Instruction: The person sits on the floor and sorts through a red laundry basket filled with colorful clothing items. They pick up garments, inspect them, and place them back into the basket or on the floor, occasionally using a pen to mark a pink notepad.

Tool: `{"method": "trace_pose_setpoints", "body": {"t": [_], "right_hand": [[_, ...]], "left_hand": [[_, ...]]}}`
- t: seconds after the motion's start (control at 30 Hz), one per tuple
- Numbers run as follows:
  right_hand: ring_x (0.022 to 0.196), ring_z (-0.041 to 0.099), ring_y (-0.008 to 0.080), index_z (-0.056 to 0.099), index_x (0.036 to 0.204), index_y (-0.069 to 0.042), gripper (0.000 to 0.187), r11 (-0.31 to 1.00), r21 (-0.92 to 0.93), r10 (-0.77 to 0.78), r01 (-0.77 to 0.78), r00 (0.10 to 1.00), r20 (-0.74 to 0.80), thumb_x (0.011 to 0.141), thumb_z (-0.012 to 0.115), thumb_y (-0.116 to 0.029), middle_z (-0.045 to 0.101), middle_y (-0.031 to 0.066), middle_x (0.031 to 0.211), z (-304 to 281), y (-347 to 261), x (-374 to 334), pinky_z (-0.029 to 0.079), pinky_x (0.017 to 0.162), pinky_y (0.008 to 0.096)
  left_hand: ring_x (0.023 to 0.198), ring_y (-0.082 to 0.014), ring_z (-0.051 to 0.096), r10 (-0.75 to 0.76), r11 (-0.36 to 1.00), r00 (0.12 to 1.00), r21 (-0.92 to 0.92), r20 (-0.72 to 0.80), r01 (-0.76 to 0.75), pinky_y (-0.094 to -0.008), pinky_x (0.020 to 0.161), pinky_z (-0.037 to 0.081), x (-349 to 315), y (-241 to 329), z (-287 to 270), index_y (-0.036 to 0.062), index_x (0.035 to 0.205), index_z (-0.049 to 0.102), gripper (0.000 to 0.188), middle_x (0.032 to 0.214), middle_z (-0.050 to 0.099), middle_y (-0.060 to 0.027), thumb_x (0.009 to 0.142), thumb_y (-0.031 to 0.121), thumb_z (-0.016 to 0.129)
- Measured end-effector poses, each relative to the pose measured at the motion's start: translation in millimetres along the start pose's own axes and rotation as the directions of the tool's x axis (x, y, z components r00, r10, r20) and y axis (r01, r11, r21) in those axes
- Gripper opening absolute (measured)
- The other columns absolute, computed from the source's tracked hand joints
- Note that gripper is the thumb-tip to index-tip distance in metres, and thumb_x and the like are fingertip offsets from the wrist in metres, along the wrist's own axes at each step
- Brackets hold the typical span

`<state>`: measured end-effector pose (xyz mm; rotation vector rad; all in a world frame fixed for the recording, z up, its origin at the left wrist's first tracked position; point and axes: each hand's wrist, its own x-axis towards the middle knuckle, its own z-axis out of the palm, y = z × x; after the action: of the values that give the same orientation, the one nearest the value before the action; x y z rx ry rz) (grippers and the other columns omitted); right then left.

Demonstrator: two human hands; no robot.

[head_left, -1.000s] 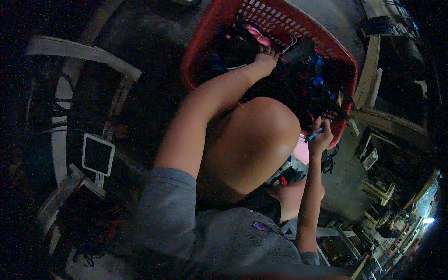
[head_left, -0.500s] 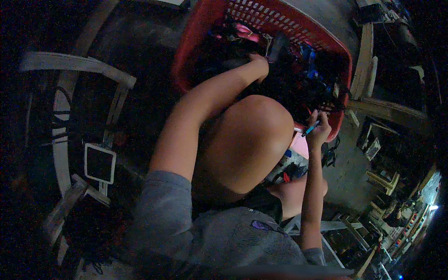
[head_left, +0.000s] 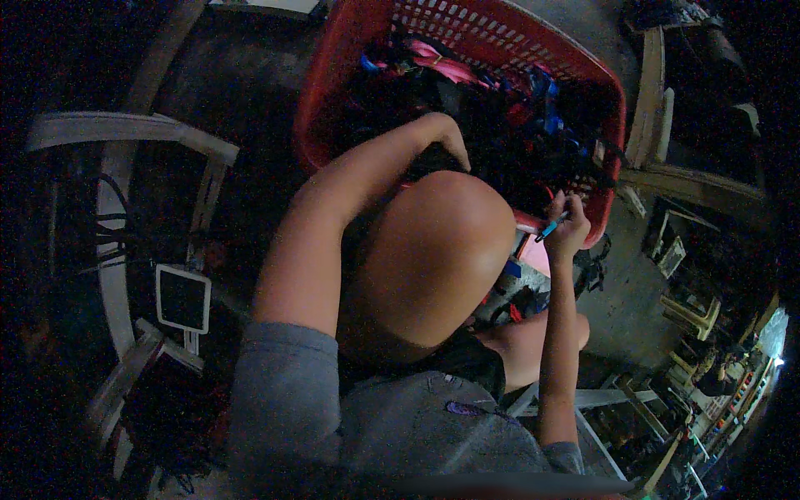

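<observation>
While the left hand (head_left: 452,137) bends down over the dark heap of cloth (head_left: 496,154) inside the red basket (head_left: 315,108), the pink bundle (head_left: 442,62) lies beyond it, toward the basket's far wall. That bundle's long axis runs across the basket, sloping from far left toward nearer right, and the left hand is clearly the nearer of the two. A blue bundle (head_left: 546,100) sits farther right, beyond both hands. The left fingers drop out of sight between the heap and the raised knee (head_left: 462,200), so I cannot tell whether they grasp anything. At the basket's near right corner, the right hand (head_left: 569,227) has its fingers closed around a thin blue tool (head_left: 551,228), perhaps a pen, which slants with its dark tip toward the knee. A pink sheet (head_left: 535,255) lies just below that tip in the view.

Compared with a second ago, the left hand has drawn back from beside the pink bundle toward the knee, and more of that bundle shows. The right hand keeps its grip on the tool at the same corner. The whole basket appears slightly farther left in the view.
</observation>
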<state>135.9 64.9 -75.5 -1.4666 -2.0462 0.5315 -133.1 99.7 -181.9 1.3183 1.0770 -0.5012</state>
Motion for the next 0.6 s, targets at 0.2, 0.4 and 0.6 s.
{"method": "trace_pose_setpoints", "body": {"t": [0.2, 0.4, 0.6], "right_hand": [[0.044, 0.041, 0.0179, 0.051, 0.068, -0.005, 0.025, 1.0, -0.031, 0.002, -0.002, 1.0, 0.023, 0.086, 0.059, -0.019, 0.048, 0.0099, 0.052, -4, -9, -3, 0.035, 0.045, 0.0307], [0.051, 0.055, 0.0344, 0.053, 0.069, -0.006, 0.028, 0.983, -0.162, 0.095, -0.086, 0.994, 0.049, 0.082, 0.061, -0.029, 0.055, 0.0147, 0.057, -4, -19, -2, 0.041, 0.048, 0.0392], [0.055, 0.057, 0.037, 0.053, 0.073, -0.008, 0.026, 0.971, -0.192, 0.156, -0.14, 0.985, 0.073, 0.083, 0.059, -0.031, 0.056, 0.0162, 0.057, -5, -26, -2, 0.042, 0.05, 0.044]], "left_hand": [[0.104, -0.0269, 0.056, -0.094, 0.952, 0.912, -0.305, -0.399, -0.036, -0.0356, 0.087, 0.046, -27, -21, -61, 0.007, 0.115, 0.058, 0.085, 0.121, 0.055, -0.0144, 0.056, 0.067, 0.069], [0.128, -0.035, 0.03, -0.112, 0.974, 0.509, 0.008, -0.853, 0.228, -0.0465, 0.102, 0.03, 13, -122, -107, 0.0117, 0.139, 0.027, 0.091, 0.14, 0.031, -0.0168, 0.068, 0.044, 0.074], [0.138, -0.0324, 0.007, -0.271, 0.763, 0.489, 0.125, -0.829, 0.634, -0.0535, 0.108, 0.017, 4, -110, -102, 0.011, 0.143, 0.015, 0.111, 0.149, 0.009, -0.0123, 0.058, 0.046, 0.076]]}}
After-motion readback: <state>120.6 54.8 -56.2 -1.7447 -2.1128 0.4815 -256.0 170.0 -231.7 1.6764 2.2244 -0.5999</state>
